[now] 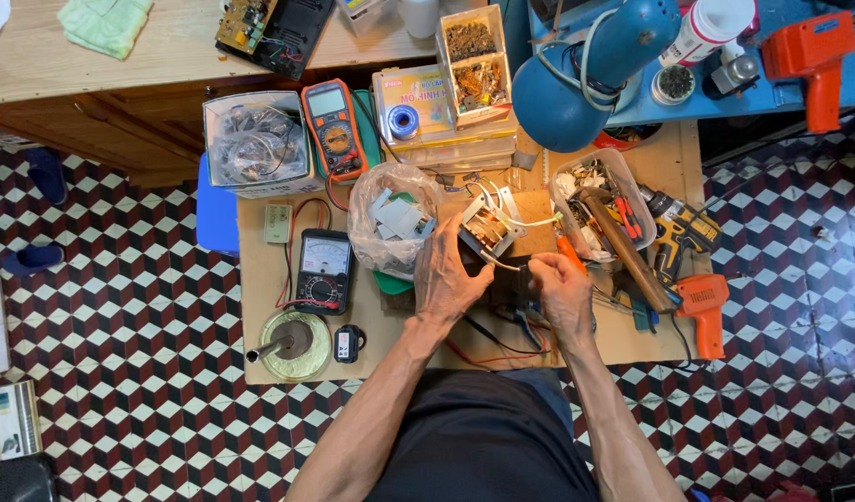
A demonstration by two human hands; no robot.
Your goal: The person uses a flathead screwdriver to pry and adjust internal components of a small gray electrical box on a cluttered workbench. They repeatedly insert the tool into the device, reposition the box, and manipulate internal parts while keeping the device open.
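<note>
Bare board (260,358) lies left, past the analogue meter (322,270); the tool tub (602,209) crowds the right.

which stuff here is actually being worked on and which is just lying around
In hand:
- left hand on the small copper-wound transformer with white wires
- right hand pinching one white wire

Lying about:
- black analogue meter
- orange digital multimeter
- clear plastic bag of parts
- orange soldering gun
- blue desk lamp

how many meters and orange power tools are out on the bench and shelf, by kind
Multimeters: 2, an orange digital multimeter and a black analog multimeter
Orange gun-shaped tools: 2, one on the blue shelf, one by the right hand
Yellow and black drill: 1
Total: 5
</note>
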